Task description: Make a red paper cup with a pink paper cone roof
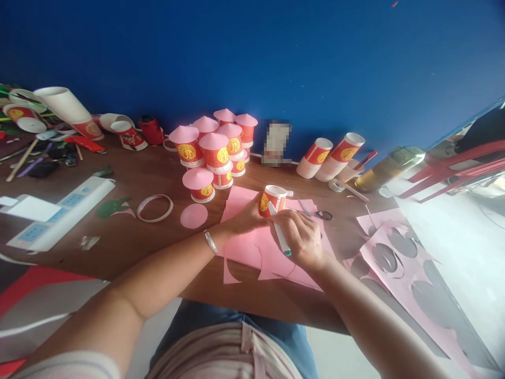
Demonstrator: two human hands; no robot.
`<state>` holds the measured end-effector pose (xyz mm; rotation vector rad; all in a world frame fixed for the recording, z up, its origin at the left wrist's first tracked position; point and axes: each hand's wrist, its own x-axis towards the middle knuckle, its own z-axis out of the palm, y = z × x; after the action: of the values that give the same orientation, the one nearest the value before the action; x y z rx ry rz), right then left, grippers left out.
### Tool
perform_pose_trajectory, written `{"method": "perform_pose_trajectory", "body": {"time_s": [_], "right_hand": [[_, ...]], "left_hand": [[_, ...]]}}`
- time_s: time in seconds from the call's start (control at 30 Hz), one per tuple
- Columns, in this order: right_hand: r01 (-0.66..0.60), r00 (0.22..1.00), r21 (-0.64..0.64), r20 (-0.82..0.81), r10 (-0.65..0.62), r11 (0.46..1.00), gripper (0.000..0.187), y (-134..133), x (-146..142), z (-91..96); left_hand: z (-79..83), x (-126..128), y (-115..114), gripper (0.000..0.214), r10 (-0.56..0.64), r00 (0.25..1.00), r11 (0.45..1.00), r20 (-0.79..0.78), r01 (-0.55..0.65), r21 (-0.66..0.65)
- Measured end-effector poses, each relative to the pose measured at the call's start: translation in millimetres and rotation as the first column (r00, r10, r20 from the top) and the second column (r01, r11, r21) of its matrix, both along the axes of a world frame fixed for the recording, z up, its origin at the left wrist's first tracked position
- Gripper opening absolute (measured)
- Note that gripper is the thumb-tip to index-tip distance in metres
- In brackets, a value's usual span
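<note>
My left hand [254, 213] is closed around a red paper cup [279, 197] with a gold emblem and a white rim, over a stack of pink paper [244, 245]. In my right hand [302, 234], close against the cup, is a white pen-shaped tool [281, 236] with a green end; its exact kind is unclear. Scissors [323, 215] lie just beyond my right hand. A pink paper disc [194, 216] is on the table to the left. Behind it stand several red cups topped with pink paper cones [213, 142], some stacked on others.
Nested paper cups [341, 155], a tape roll [336, 185] and a bottle [389, 168] stand back right. Cut pink paper [406, 273] lies on the right. A power strip [63, 216], a white ring [154, 208] and cluttered tools occupy the left. A blue wall [252, 52] rises behind.
</note>
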<state>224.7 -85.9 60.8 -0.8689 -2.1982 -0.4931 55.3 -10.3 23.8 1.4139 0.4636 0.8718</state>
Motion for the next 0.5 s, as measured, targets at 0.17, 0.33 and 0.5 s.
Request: {"method": "perform_pose_trajectory", "body": {"time_s": [0.17,0.33,0.5], "right_hand": [[0.032,0.999,0.005,0.01,-0.032,0.999,0.024,3,4,-3.6],[0.032,0.999,-0.004,-0.017,-0.032,0.999,0.029,3,4,-8.8],[0.015,0.999,-0.022,-0.038,-0.015,1.0,0.029,-2,1,-13.6]], "left_hand": [[-1.6,0,2,0.047,-0.014,1.0,0.998,0.013,0.013,0.062],[0.0,-1,2,0.047,-0.025,1.0,0.998,-0.006,0.025,0.063],[-0.4,0,1,0.058,0.013,1.0,0.999,-0.006,-0.012,0.041]]}}
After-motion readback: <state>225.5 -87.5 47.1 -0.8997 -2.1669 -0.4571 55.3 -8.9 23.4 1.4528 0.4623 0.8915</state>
